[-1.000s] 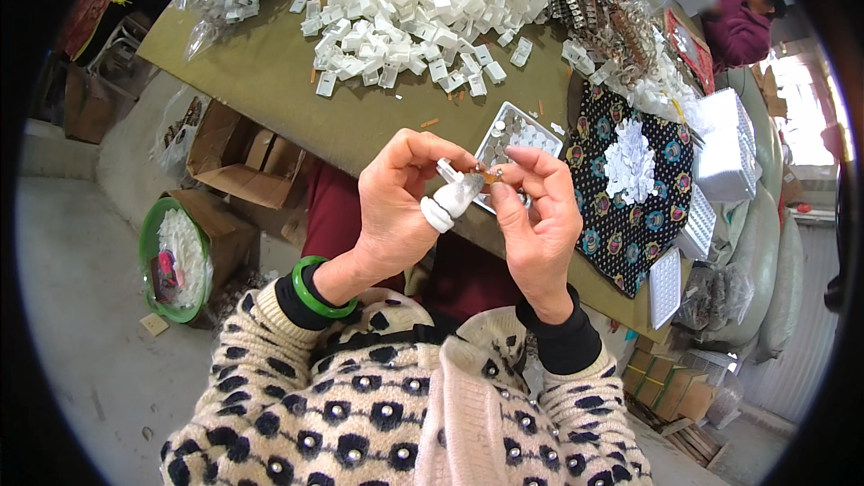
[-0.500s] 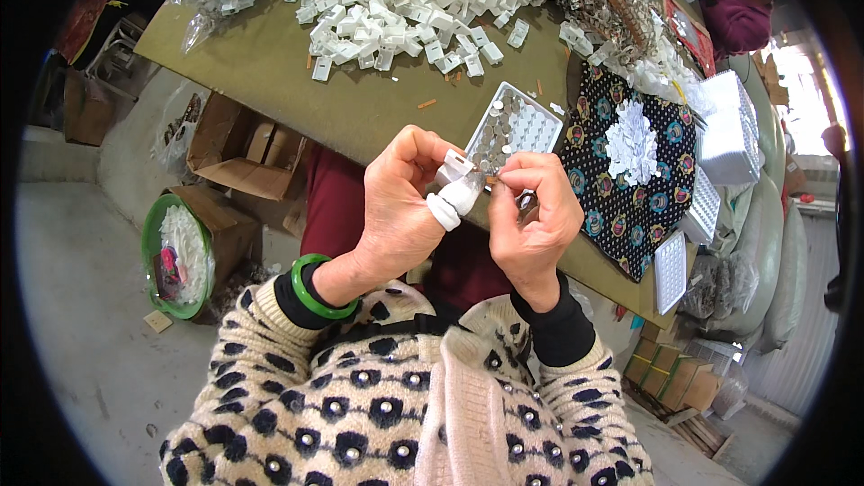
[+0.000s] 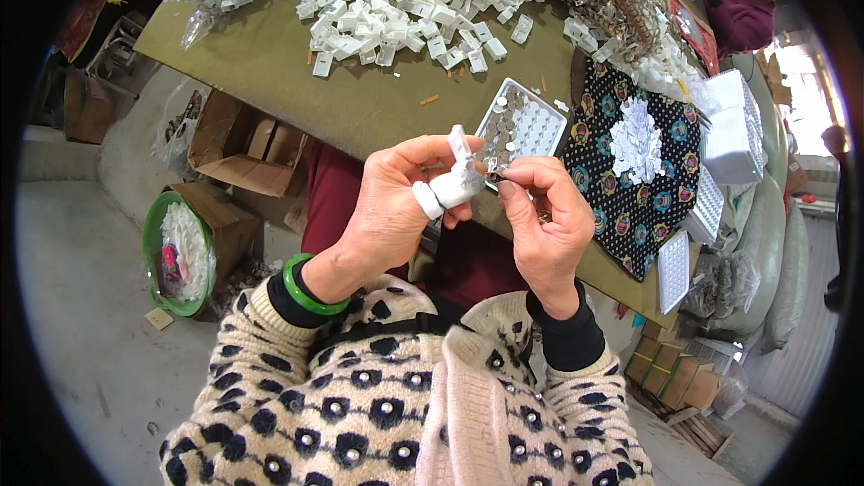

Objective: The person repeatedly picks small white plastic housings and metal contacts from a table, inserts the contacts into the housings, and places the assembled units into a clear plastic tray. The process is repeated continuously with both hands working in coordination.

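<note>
My left hand [image 3: 387, 193] is closed on a small white plastic casing [image 3: 460, 144], which stands up from the fingertips. White wrapping [image 3: 450, 189] covers its thumb, and a green bangle [image 3: 306, 292] circles that wrist. Close by on the right, my right hand [image 3: 551, 220] pinches a small, dark metal-looking piece [image 3: 494, 176] between thumb and forefinger; its exact kind is too small to make out. Just beyond both hands lies a white dimpled tray [image 3: 543, 126], with several round silvery discs [image 3: 498, 126] in its left part.
A large heap of white plastic casings [image 3: 423, 0] covers the far tabletop [image 3: 360, 108]. Metal strips [image 3: 607, 0] lie at the far right. White pieces [image 3: 636, 139] rest on a patterned black cloth [image 3: 594, 207]. Stacked trays [image 3: 731, 117] stand beyond it. A green basin [image 3: 148, 256] sits on the floor.
My right hand has shifted slightly right and down. My left hand has turned the white casing more upright and its wrapped thumb lies flatter. Both hands keep their hold.
</note>
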{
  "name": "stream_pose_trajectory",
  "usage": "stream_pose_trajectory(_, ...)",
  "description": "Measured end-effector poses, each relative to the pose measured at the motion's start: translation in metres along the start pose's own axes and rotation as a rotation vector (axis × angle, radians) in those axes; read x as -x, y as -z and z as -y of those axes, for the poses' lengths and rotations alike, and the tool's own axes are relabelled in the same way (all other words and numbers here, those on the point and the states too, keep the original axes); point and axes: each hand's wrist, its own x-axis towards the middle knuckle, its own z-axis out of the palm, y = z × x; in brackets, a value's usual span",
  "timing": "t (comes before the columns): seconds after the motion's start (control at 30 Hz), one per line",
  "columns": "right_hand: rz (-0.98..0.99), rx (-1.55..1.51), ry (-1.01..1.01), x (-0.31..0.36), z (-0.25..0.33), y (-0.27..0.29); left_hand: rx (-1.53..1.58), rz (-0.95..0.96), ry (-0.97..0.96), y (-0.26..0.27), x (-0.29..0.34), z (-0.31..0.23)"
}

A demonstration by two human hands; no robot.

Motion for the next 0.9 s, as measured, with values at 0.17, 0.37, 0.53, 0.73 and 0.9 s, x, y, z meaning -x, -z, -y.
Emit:
stream_pose_trajectory(0.17, 0.008, -0.295, -0.238, 0.006, 0.001, 0.001, 0.074, 0.058, 0.018, -0.004, -0.001, 0.005)
stream_pose_trajectory(0.37, -0.039, -0.362, -0.322, 0.006, 0.003, 0.0, 0.082, 0.111, 0.023, 0.002, -0.001, 0.007)
stream_pose_trajectory(0.53, -0.043, -0.594, -0.44, 0.005, 0.009, 0.005, 0.19, 0.033, -0.03, 0.004, -0.003, 0.018)
stream_pose_trajectory(0.73, 0.035, -0.663, -0.549, 0.003, 0.015, 0.008, 0.163, 0.097, -0.045, 0.009, -0.004, 0.022)
stream_pose_trajectory(0.9, 0.068, -0.524, -0.574, 0.003, 0.021, 0.007, 0.124, 0.11, -0.157, 0.007, -0.007, 0.027)
